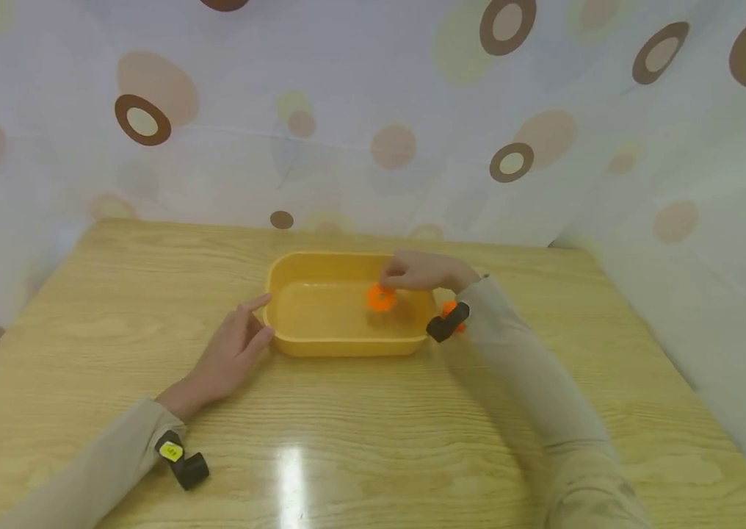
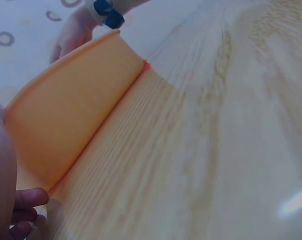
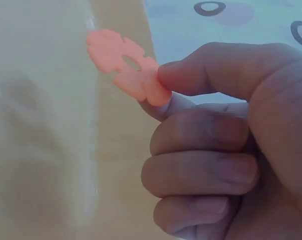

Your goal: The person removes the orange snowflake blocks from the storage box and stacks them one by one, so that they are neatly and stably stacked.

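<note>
A yellow plastic basin [image 1: 336, 347] stands on the table. At its left end, my left hand [image 1: 230, 353] rests against it, thumb and forefinger spread apart at the rim. The left wrist view shows fingertips [image 2: 31, 198] right at the foot of the basin wall [image 2: 70, 110]. Over the basin's right part, my right hand [image 1: 422, 270] pinches an orange notched plastic disc [image 1: 382, 298] between thumb and forefinger. That disc [image 3: 123, 62] has an oval-looking hole in its middle, and the other fingers of this hand are curled in.
More orange pieces [image 1: 450, 306] lie just right of the basin, partly hidden by the right wrist's black camera [image 1: 447, 323]. The wooden table [image 1: 360, 419] backs onto a hanging patterned cloth [image 1: 346, 147], which also runs along the right side.
</note>
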Tool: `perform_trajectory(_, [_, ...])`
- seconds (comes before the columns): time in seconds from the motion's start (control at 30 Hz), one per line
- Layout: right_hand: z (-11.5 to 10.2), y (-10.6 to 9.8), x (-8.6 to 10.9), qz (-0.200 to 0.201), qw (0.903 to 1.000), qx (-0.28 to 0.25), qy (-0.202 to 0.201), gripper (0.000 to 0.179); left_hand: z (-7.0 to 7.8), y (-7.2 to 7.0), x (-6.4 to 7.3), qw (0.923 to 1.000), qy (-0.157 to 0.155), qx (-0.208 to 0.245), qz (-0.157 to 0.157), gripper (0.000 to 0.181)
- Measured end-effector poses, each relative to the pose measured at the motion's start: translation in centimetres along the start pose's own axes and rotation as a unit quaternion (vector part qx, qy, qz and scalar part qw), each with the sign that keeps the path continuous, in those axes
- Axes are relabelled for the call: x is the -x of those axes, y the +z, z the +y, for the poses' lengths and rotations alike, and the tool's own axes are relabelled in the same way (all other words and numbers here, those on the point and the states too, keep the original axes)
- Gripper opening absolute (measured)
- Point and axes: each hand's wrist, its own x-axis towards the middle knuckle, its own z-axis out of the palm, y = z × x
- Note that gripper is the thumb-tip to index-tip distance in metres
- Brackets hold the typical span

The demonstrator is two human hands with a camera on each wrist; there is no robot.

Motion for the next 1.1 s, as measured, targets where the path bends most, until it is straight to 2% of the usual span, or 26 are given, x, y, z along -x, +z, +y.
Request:
perform_trajectory(0.27, [0.3, -0.3, 1.7, 0.038, 0.9982, -0.006, 0.045, 0.025, -0.1, 0.1, 0.1, 0.9999, 0.008, -0.004, 0.005, 0.045])
perform_trajectory(0.47, [0.7, -0.6, 2.5, 0.056, 0.9971, -0.007, 0.052, 0.025, 0.0, 0.1, 0.0, 0.9999, 0.009, -0.009, 0.007, 0.045])
perform_trajectory(0.77, [1.2, -0.2, 3.6, 0.068, 0.9955, -0.054, 0.038, 0.03, 0.5, 0.0, 0.1, 1.0, 0.005, -0.003, 0.004, 0.045])
perform_trajectory(0.97, [1.7, 0.0, 4.1, 0.088, 0.9923, -0.066, 0.056, 0.028, 0.6, -0.1, 0.1, 0.9999, 0.009, -0.006, 0.002, 0.045])
perform_trajectory(1.1, [2.0, 0.0, 4.6, 0.095, 0.991, -0.075, 0.057, 0.029, 0.6, -0.2, 0.0, 1.0, 0.0, -0.006, -0.001, 0.045])
